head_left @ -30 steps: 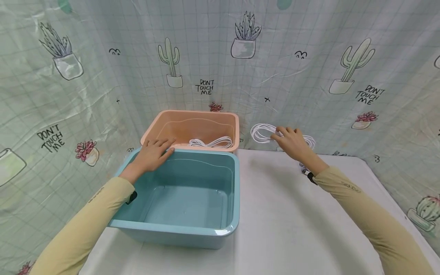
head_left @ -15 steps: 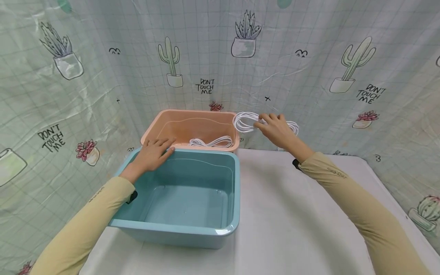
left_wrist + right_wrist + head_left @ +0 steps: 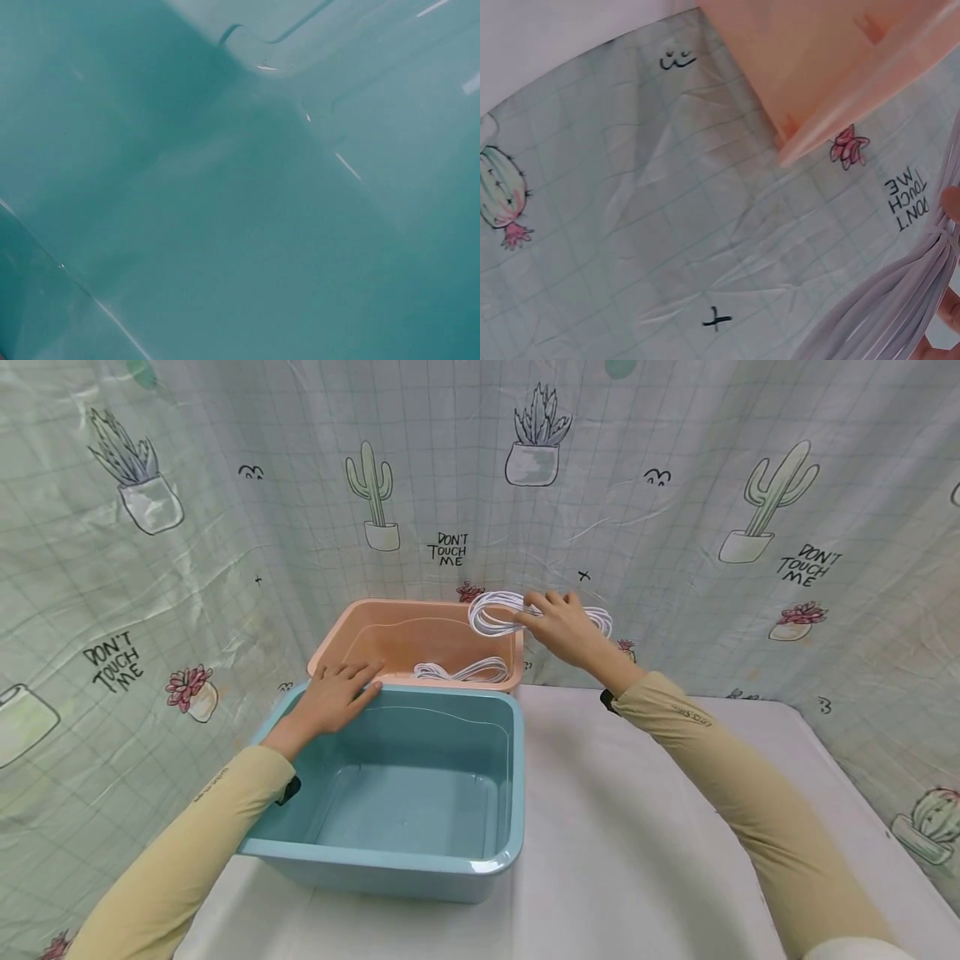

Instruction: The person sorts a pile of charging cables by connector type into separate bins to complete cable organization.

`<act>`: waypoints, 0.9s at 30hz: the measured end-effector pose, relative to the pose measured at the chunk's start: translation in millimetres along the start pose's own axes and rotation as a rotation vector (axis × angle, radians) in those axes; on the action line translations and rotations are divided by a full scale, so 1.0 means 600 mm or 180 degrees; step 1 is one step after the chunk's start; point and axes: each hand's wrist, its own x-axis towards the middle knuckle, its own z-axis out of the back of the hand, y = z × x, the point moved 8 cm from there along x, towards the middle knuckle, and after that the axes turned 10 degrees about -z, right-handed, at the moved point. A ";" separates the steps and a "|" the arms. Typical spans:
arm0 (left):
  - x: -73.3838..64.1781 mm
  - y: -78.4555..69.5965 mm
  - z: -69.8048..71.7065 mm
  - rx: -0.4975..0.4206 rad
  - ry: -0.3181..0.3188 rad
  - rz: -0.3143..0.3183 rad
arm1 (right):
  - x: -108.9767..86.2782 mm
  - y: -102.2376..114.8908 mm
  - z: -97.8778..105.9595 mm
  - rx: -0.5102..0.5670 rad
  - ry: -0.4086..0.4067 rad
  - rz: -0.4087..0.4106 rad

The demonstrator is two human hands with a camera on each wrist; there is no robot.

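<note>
My right hand (image 3: 558, 625) grips a bundled coil of white cable (image 3: 491, 614) at its tied middle, with loops sticking out on both sides. The coil is raised at the right end of the orange bin (image 3: 427, 607) and overlaps its rim in the head view. Seen from the right wrist, its strands (image 3: 885, 300) fan out at lower right beside the fingertips. Inside the orange bin lies another white cable coil (image 3: 480, 670). My left hand (image 3: 333, 697) rests with extended fingers on the far left rim of the teal basin (image 3: 405, 810), whose bare inside fills the left wrist view.
Both containers stand on a white table (image 3: 615, 843), the teal basin in front of the orange bin. A curtain (image 3: 637, 510) printed with cacti hangs behind and along both sides. White tabletop extends to the right of the basin.
My right hand has carried the white cable coil leftward and slightly up, from over the table to the orange bin's right end. The left hand has stayed on the teal rim.
</note>
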 end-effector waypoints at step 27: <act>0.003 -0.002 0.002 -0.0027 -0.0047 -0.0047 | 0.118 0.086 -0.022 0.0015 0.0274 0.0102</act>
